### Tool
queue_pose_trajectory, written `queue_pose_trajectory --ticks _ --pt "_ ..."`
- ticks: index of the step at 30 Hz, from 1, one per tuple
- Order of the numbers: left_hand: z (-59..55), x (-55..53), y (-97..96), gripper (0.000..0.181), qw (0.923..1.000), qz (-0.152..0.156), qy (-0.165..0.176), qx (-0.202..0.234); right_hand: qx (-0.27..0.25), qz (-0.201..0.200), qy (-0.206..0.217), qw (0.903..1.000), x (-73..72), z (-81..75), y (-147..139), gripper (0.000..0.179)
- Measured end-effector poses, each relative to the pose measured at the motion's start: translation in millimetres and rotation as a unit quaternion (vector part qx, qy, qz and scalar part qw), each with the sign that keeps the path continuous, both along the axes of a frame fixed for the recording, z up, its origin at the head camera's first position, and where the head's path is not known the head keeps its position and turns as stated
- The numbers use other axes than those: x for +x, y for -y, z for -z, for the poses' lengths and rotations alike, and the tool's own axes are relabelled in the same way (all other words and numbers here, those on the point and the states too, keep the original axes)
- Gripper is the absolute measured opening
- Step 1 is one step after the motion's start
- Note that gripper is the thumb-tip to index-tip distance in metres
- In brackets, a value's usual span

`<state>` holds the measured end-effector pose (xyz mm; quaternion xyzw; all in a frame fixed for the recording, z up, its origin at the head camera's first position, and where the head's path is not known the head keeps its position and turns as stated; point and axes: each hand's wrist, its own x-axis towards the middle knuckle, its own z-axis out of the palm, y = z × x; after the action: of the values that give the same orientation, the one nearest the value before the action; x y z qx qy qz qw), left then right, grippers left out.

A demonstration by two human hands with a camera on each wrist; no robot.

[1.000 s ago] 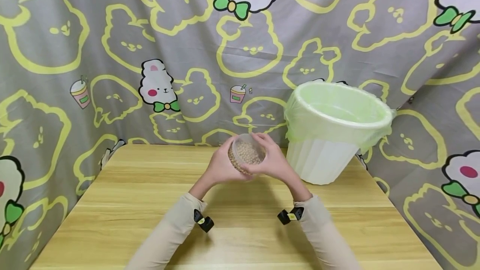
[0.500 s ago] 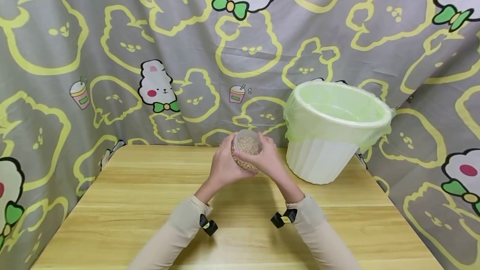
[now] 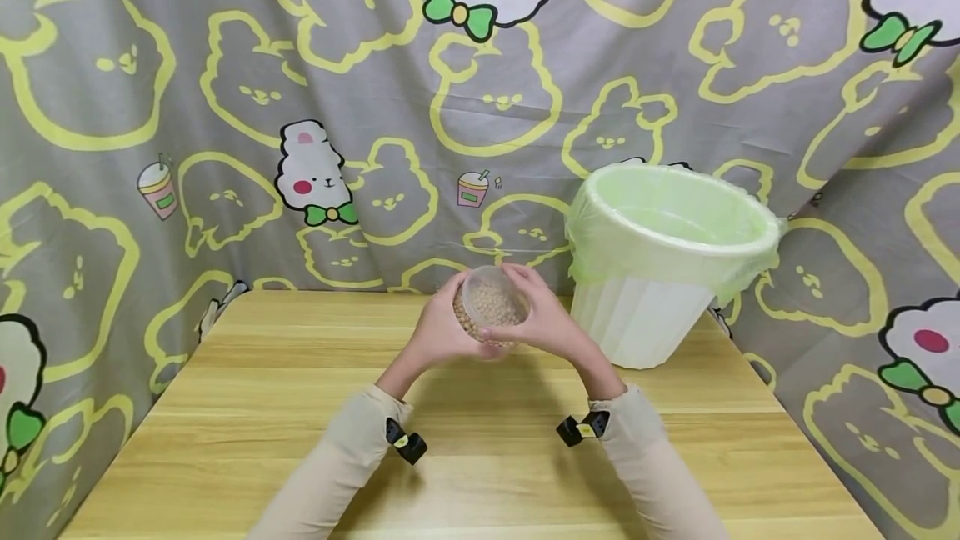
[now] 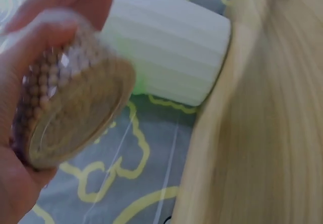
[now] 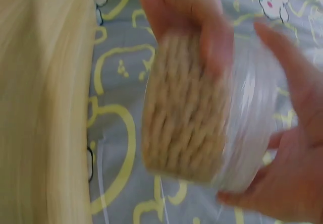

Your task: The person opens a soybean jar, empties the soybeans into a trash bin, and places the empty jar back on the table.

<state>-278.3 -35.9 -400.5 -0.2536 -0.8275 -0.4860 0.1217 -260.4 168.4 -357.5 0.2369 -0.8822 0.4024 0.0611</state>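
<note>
A clear plastic jar point(image 3: 493, 300) full of small round tan beans or beads is held up above the table, its translucent lid point(image 5: 248, 108) tilted toward the head camera. My left hand point(image 3: 441, 330) grips the jar's body from the left; the left wrist view shows its fingers curled round the side and the jar's base point(image 4: 83, 115) turned outward. On the lid end, my right hand point(image 3: 553, 322) holds the rim, thumb and fingers spread round it. Blur in the right wrist view hides whether the lid is tight.
A white ribbed bin point(image 3: 645, 315) with a light green liner bag point(image 3: 600, 232) stands at the table's back right, close to my right hand. The wooden table point(image 3: 480, 465) ends at a grey curtain point(image 3: 375, 90) with cartoon print.
My right hand has twisted about the lid, one way and then back. The jar shifted slightly up and right, then returned; both wrists swung inward and out again.
</note>
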Motion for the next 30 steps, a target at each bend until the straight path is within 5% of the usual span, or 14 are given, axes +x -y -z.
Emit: queue_pose_trajectory --ticks 4,7,14,22,26,30 --pt "2.7 3.7 -8.4 0.127 0.9981 -0.048 -0.034 -0.018 -0.01 0.065 0.044 0.9968 5.9 0.7 8 0.117" --pt "3.4 4.1 -8.1 0.127 0.9987 -0.04 -0.028 -0.017 -0.021 0.07 0.045 0.9963 7.1 1.6 8 0.115" --pt "4.7 -3.5 6.9 0.12 0.998 0.05 0.038 0.001 -0.016 -0.038 -0.006 0.9992 -4.5 8.0 -8 0.11" --pt "10.1 -5.8 16.0 0.117 0.9925 0.112 0.044 0.021 0.007 -0.127 -0.045 0.9909 -11.6 6.8 -18 0.107" --pt "11.3 -6.1 20.9 0.115 0.9923 0.116 0.04 0.02 -0.01 -0.135 -0.038 0.9901 -15.7 3.6 -28 0.101" --pt "12.4 -6.8 29.6 0.111 0.9935 0.102 0.036 0.035 -0.013 -0.102 -0.018 0.9945 -17.3 2.8 -39 0.102"
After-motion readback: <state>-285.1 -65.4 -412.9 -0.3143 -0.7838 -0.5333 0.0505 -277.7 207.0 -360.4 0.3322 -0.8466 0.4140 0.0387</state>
